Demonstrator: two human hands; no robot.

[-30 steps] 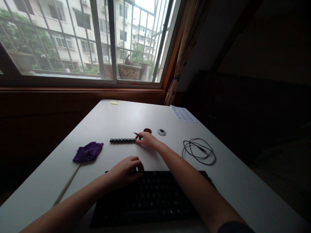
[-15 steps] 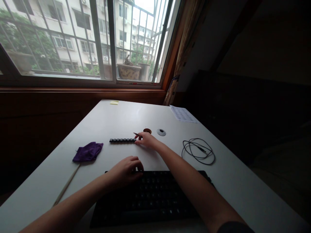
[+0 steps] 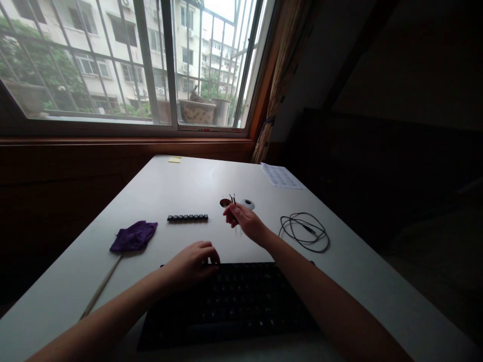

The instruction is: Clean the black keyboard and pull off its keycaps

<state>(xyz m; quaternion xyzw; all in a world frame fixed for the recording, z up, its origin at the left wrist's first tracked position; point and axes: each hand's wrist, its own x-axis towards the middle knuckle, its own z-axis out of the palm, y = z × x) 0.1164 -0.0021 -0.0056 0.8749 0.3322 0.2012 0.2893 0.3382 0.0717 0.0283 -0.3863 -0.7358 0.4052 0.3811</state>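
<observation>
A black keyboard lies at the front of the desk, partly covered by my forearms. On its back left edge, my left hand rests with fingers curled over and the thumb on the near side, holding the keyboard. My right hand is raised above the desk behind the keyboard. Its closed fingers grip a thin keycap puller, whose two hooked prongs point up and away, while fine wires show below the hand. A straight row of black keycaps stands left of the right hand, apart from it.
A purple cloth on a pale stick lies at left. A coiled black cable sits at right. Behind my right hand are a round desk hole and a grey disc. Papers lie farther back.
My right hand has moved right and up, away from the right end of the keycap row, and the puller has turned upright. The left hand stays on the keyboard.
</observation>
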